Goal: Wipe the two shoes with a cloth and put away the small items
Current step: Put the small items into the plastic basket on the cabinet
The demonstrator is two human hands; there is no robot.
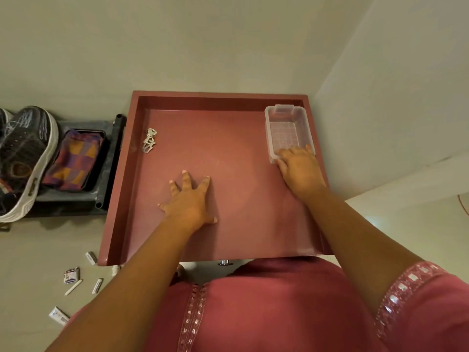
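Observation:
A pink table with a raised rim [132, 174] fills the middle of the view. My left hand [189, 199] lies flat on its top with fingers spread. My right hand [300, 168] grips the near end of an empty clear plastic box [286, 128] at the table's far right corner. A bunch of keys [149, 141] lies near the table's left rim. Left of the table, a dark shoe with a white sole [28, 158] stands on a black rack [106, 179] beside a folded patterned cloth [74, 160]. Only a sliver of a second shoe [3, 118] shows at the frame's left edge.
Several small white packets and sticks [72, 278] lie scattered on the floor left of the table's near corner, one [59, 316] closer to me. Walls close in behind and to the right of the table.

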